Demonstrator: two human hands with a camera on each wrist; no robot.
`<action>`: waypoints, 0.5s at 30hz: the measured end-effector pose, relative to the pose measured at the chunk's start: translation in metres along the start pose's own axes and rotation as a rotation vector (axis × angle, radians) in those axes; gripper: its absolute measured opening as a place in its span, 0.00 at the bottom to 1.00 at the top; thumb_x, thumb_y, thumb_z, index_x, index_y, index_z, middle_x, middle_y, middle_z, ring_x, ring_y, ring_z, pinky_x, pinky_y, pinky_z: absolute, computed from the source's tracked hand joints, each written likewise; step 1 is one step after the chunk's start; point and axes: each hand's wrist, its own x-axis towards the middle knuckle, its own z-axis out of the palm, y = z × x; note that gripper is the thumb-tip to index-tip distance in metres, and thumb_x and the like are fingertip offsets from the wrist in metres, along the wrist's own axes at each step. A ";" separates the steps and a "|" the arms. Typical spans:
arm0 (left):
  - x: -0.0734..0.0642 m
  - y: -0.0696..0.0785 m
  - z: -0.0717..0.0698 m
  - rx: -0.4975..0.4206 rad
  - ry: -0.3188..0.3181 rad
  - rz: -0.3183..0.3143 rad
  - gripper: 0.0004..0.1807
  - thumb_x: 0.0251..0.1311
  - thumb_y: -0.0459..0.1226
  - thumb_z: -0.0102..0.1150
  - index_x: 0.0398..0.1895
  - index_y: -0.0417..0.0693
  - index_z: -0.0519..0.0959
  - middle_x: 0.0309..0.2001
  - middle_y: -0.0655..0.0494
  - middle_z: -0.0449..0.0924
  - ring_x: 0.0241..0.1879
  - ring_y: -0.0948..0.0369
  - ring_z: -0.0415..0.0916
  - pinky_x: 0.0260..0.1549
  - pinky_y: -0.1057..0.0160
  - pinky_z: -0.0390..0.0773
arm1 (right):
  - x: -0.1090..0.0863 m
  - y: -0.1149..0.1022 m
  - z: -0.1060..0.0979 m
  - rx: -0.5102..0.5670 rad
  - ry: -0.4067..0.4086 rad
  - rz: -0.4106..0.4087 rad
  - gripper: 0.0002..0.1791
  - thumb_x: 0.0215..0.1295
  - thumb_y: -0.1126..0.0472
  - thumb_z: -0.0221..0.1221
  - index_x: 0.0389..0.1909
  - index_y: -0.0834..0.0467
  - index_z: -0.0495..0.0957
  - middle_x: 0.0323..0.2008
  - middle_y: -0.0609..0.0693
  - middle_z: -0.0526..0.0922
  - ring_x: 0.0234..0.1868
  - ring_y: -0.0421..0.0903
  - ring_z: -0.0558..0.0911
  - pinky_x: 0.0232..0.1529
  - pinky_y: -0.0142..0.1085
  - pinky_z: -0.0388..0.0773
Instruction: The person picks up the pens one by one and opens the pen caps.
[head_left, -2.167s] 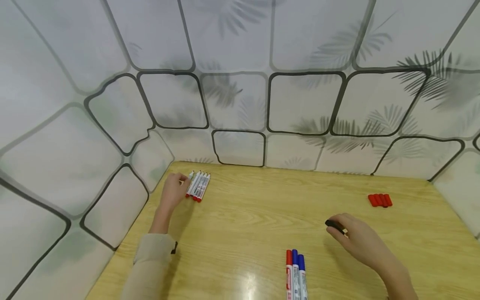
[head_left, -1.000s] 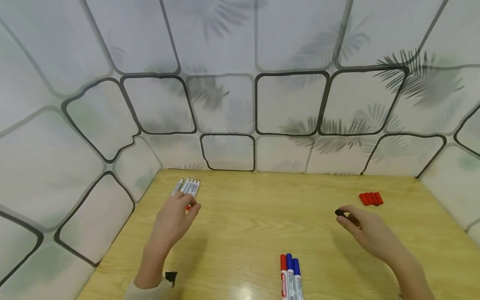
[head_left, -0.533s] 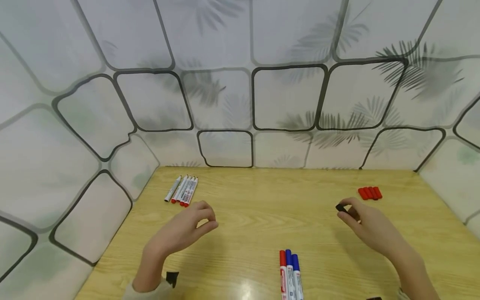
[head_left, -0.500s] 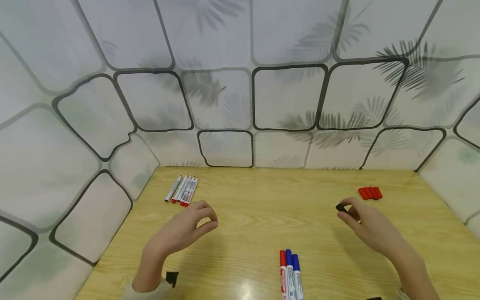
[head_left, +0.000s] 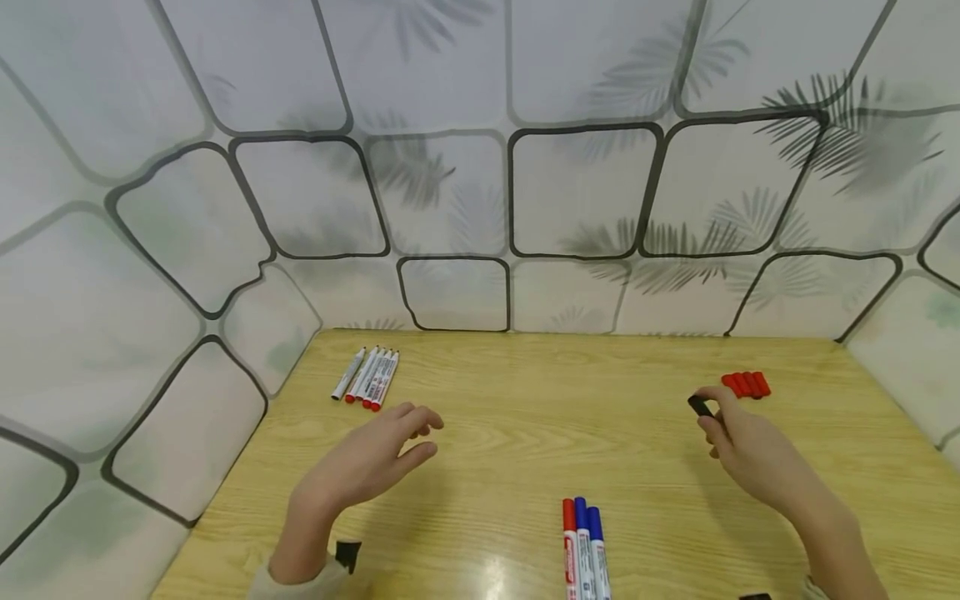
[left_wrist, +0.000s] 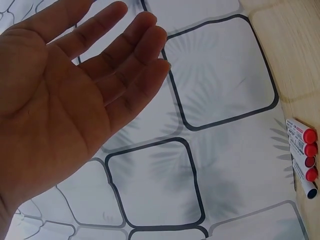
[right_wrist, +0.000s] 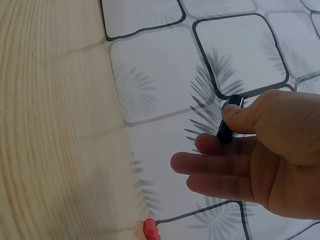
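Observation:
My right hand [head_left: 731, 437] pinches a small black marker cap [head_left: 701, 406] between thumb and forefinger, just short of a row of red caps [head_left: 746, 384] at the table's back right; the cap [right_wrist: 228, 122] also shows in the right wrist view. My left hand [head_left: 375, 458] hovers open and empty over the left middle of the wooden table [head_left: 525, 417], fingers straight [left_wrist: 125, 55]. Behind it, at the back left, lie several uncapped markers [head_left: 367, 377], their red ends [left_wrist: 306, 155] visible in the left wrist view.
Three capped markers [head_left: 583, 546], one red and two blue, lie side by side at the front edge between my hands. Patterned white walls [head_left: 480, 208] close in the table at the back and both sides.
My left hand has let go of a marker at the back-left row and drawn back toward the middle, opening. My right hand with the black cap has moved toward the red caps.

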 end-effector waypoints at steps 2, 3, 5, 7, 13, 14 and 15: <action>0.000 0.001 0.001 -0.001 -0.011 -0.011 0.13 0.72 0.41 0.55 0.57 0.52 0.76 0.49 0.60 0.76 0.50 0.60 0.76 0.47 0.56 0.78 | 0.000 0.003 0.000 0.002 -0.013 0.008 0.18 0.81 0.60 0.42 0.64 0.65 0.57 0.32 0.54 0.80 0.31 0.46 0.82 0.24 0.36 0.73; 0.000 0.001 0.001 -0.005 -0.014 -0.015 0.14 0.72 0.41 0.55 0.58 0.51 0.75 0.50 0.59 0.76 0.50 0.59 0.76 0.47 0.56 0.78 | 0.000 0.004 0.000 0.006 -0.020 0.013 0.19 0.81 0.61 0.42 0.64 0.66 0.57 0.33 0.54 0.80 0.31 0.47 0.82 0.25 0.36 0.74; 0.001 0.002 0.002 -0.008 -0.013 -0.027 0.17 0.72 0.41 0.55 0.61 0.50 0.73 0.53 0.57 0.75 0.51 0.59 0.76 0.49 0.54 0.78 | -0.001 0.006 -0.001 0.013 -0.025 0.015 0.19 0.80 0.62 0.42 0.64 0.66 0.56 0.34 0.55 0.80 0.32 0.47 0.83 0.26 0.36 0.75; 0.002 0.003 0.004 -0.014 -0.013 -0.029 0.20 0.72 0.42 0.54 0.64 0.50 0.71 0.57 0.55 0.73 0.52 0.58 0.75 0.50 0.53 0.77 | -0.001 0.008 -0.002 0.016 -0.026 0.015 0.19 0.80 0.62 0.43 0.64 0.67 0.57 0.34 0.55 0.80 0.33 0.48 0.83 0.26 0.36 0.76; 0.007 0.004 0.012 -0.007 -0.027 -0.009 0.28 0.73 0.45 0.54 0.72 0.49 0.65 0.65 0.49 0.67 0.60 0.53 0.71 0.56 0.49 0.75 | -0.001 0.013 -0.003 -0.003 -0.016 0.023 0.19 0.79 0.62 0.45 0.63 0.67 0.58 0.34 0.55 0.81 0.32 0.48 0.82 0.25 0.35 0.74; 0.007 0.004 0.013 -0.006 -0.029 -0.009 0.29 0.73 0.46 0.54 0.73 0.50 0.63 0.67 0.47 0.66 0.63 0.50 0.69 0.57 0.47 0.73 | -0.001 0.014 -0.004 -0.006 -0.014 0.025 0.19 0.79 0.62 0.45 0.63 0.67 0.58 0.35 0.56 0.81 0.32 0.48 0.82 0.25 0.35 0.74; 0.008 0.004 0.014 -0.004 -0.030 -0.010 0.30 0.73 0.46 0.54 0.74 0.50 0.62 0.69 0.45 0.64 0.66 0.47 0.66 0.59 0.45 0.72 | -0.001 0.015 -0.004 -0.007 -0.013 0.029 0.19 0.79 0.63 0.45 0.63 0.67 0.58 0.35 0.56 0.82 0.32 0.48 0.81 0.25 0.35 0.73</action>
